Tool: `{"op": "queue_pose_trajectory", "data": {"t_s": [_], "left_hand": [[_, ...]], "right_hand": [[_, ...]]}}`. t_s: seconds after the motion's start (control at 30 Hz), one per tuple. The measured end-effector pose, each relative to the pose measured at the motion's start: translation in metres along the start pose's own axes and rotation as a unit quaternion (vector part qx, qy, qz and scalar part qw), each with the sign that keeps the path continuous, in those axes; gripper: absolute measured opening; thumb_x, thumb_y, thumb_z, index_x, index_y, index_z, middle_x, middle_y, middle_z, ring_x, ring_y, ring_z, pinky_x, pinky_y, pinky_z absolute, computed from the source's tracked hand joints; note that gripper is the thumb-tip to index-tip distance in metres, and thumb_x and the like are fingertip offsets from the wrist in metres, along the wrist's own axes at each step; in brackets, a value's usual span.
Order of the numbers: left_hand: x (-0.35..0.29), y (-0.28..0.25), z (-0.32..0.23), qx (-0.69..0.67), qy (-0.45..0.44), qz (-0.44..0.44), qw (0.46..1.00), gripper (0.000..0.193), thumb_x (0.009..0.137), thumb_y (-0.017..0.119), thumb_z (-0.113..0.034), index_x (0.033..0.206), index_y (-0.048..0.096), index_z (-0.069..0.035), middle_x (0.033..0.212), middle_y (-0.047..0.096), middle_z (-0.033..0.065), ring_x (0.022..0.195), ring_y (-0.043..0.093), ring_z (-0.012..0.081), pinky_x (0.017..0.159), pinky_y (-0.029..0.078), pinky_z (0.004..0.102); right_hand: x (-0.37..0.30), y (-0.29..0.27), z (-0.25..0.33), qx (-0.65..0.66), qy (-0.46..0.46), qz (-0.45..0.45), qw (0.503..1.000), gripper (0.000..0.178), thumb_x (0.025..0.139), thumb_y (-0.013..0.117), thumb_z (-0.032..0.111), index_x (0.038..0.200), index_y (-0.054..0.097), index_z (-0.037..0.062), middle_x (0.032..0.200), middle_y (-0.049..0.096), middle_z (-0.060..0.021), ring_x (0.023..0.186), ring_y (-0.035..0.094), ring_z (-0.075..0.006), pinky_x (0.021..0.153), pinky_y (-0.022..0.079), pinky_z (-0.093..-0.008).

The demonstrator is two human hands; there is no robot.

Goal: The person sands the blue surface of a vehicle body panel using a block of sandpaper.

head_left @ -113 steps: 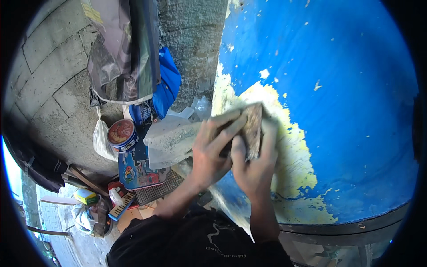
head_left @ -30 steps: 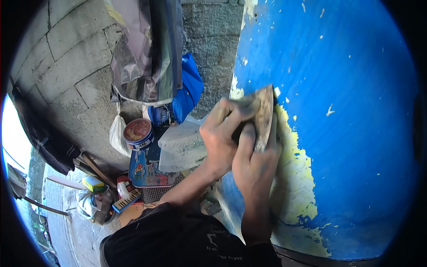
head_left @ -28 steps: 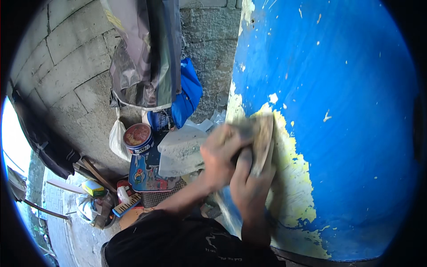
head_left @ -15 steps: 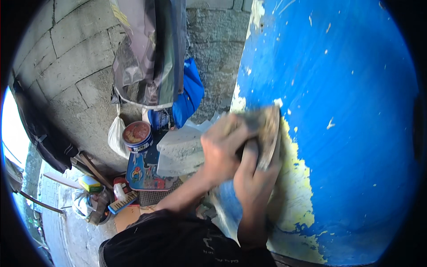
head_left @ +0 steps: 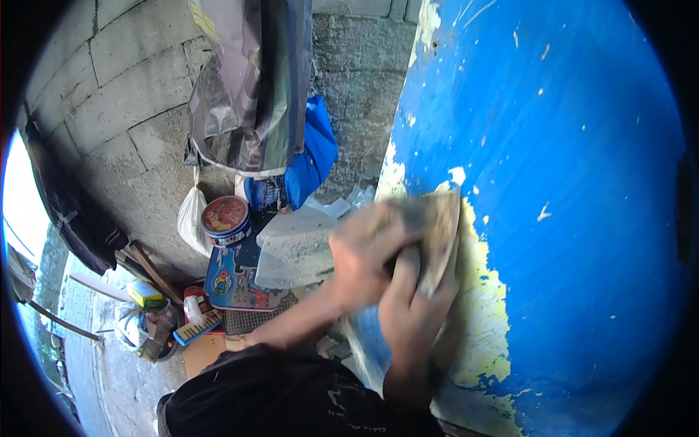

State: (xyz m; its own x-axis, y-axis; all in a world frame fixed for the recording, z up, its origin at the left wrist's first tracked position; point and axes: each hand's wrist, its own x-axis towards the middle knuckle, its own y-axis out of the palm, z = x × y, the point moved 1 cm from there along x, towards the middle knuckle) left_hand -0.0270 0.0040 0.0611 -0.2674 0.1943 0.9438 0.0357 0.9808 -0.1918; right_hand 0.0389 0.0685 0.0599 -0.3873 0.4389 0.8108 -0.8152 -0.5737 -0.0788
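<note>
In front of me stands a large blue painted panel (head_left: 575, 189), its left side bared in a pale yellow patch (head_left: 484, 328) with ragged paint edges. A wide, dirty tan scraper (head_left: 441, 233) lies against it where the blue meets the bared strip. My left hand (head_left: 370, 251), blurred by motion, is closed around the scraper from the left. Lower down, my right hand (head_left: 415, 313) grips the same tool with its thumb pointing up along it. The fingers on the panel side and most of the handle are hidden.
Left of my hands, a whitish block (head_left: 295, 251) and a round tub (head_left: 226, 218) rest on a colourful tabletop (head_left: 237, 280). Grey plastic sheeting (head_left: 247, 95) and a white bag (head_left: 193, 222) hang by the block wall (head_left: 138, 80). A filled bin (head_left: 156, 331) stands lower left.
Both hands and the scraper have slid a short way down the panel, away from a pale chip above the blade. The view has shifted slightly.
</note>
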Motion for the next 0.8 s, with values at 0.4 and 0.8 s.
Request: {"op": "queue_pose_trajectory", "data": {"t_s": [0.4, 0.8], "left_hand": [[0.012, -0.013, 0.005, -0.013, -0.02, 0.015, 1.0, 0.027, 0.066, 0.068, -0.007, 0.093, 0.07, -0.007, 0.088, 0.066, 0.0086, 0.077, 0.064, 0.0235, 0.066, 0.051, 0.0313], [-0.02, 0.002, 0.013, -0.027, 0.003, -0.002, 1.0, 0.032, 0.067, 0.068, -0.009, 0.099, 0.071, -0.007, 0.085, 0.064, 0.0102, 0.072, 0.063, 0.0223, 0.062, 0.049, 0.0301]], "right_hand": [[-0.006, 0.011, 0.014, 0.008, 0.044, -0.011, 0.999, 0.043, 0.091, 0.048, 0.011, 0.126, 0.043, -0.0137, 0.108, 0.059, -0.032, 0.1, 0.063, -0.0404, 0.08, 0.053, -0.0382], [-0.022, 0.005, -0.005, -0.014, 0.007, 0.007, 1.0, 0.043, 0.089, 0.05, 0.01, 0.127, 0.043, -0.0106, 0.092, 0.064, -0.0282, 0.084, 0.067, -0.0403, 0.067, 0.054, -0.0392]]}}
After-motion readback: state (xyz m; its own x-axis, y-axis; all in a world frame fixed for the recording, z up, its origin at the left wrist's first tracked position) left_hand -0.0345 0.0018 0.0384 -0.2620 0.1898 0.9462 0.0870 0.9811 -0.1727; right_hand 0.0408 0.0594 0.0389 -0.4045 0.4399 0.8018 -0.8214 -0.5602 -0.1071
